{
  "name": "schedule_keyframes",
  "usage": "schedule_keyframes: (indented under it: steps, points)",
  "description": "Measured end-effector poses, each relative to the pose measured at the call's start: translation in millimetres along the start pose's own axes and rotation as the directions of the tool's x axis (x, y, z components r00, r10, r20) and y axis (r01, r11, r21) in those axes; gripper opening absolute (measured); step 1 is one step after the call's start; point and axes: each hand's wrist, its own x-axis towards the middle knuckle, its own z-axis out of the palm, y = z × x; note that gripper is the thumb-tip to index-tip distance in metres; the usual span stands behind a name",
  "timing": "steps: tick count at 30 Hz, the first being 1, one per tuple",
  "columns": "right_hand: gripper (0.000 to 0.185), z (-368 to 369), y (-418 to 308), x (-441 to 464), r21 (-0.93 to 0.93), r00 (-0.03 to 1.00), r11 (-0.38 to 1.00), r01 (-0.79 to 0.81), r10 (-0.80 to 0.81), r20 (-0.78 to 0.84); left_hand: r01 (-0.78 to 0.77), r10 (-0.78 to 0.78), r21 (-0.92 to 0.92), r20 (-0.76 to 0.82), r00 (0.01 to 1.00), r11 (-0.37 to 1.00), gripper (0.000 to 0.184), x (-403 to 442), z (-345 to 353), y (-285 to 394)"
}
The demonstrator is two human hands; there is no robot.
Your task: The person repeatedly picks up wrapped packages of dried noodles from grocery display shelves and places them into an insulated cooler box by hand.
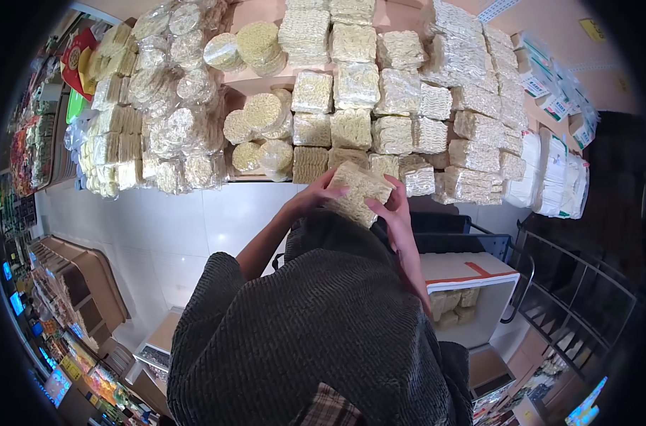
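A square pack of dried noodles [358,193] in clear wrap is held between my two hands, in front of my chest. My left hand [321,192] grips its left side, with the thumb lying over the top face. On the right side, my right hand [392,206] closes round the edge, its thumb also on the top. The pack is turned at a slant. Just beyond it, square noodle packs [351,128] stand in stacks on a display shelf, and round noodle cakes [263,110] are stacked to their left.
An open white box [472,284] with noodle packs inside stands at my right, by a black metal cart [578,263]. White packets [550,174] lie at the shelf's right end. A brown display bin [81,277] is at the left on the pale tiled floor [188,227].
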Motion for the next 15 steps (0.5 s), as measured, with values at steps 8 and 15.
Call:
schedule_keyframes:
  steps: [8,15]
  points:
    - [0.084,24,27,18,0.041,0.996,0.995,-0.087,0.087,0.0,-0.018,-0.008,-0.135,-0.19,0.982,0.991,0.074,-19,-19,-31]
    - [0.083,36,40,-1,-0.025,0.989,0.996,-0.087,0.089,0.115,-0.168,0.027,-0.354,-0.371,0.928,0.92,0.061,-56,-5,-54]
